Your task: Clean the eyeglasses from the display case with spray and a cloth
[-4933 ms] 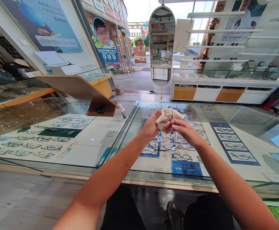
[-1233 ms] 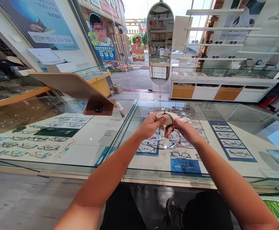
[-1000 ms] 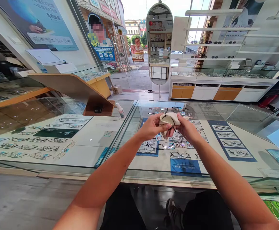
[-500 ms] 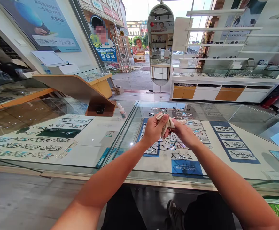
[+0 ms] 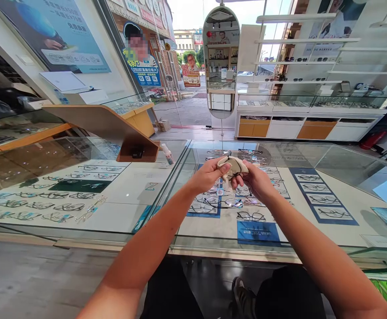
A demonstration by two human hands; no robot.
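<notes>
Above the glass counter, my hands meet around a beige cleaning cloth [image 5: 231, 164]. A thin dark rim of eyeglasses [image 5: 236, 175] curves across the cloth; the rest of the frame is hidden by cloth and fingers. My left hand [image 5: 209, 174] is closed on the cloth's left side, thumb on top. On the other side, my right hand [image 5: 257, 179] is closed on the cloth and rim, its fingertips curled underneath. Below the hands are dark-rimmed eyeglasses [image 5: 224, 203], and nearer to me another black pair [image 5: 251, 216] by a blue card [image 5: 259, 232].
The glass display counter [image 5: 193, 246] stretches across in front of me, with many frames inside. A white spray bottle [image 5: 167, 154] stands left of my hands, beside a brown slanted stand [image 5: 136, 150]. An oval mirror [image 5: 222, 62] stands beyond the counter.
The cloth, bunched up before, is now spread wider between my hands, and the dark rim shows across it. My hands are slightly farther apart.
</notes>
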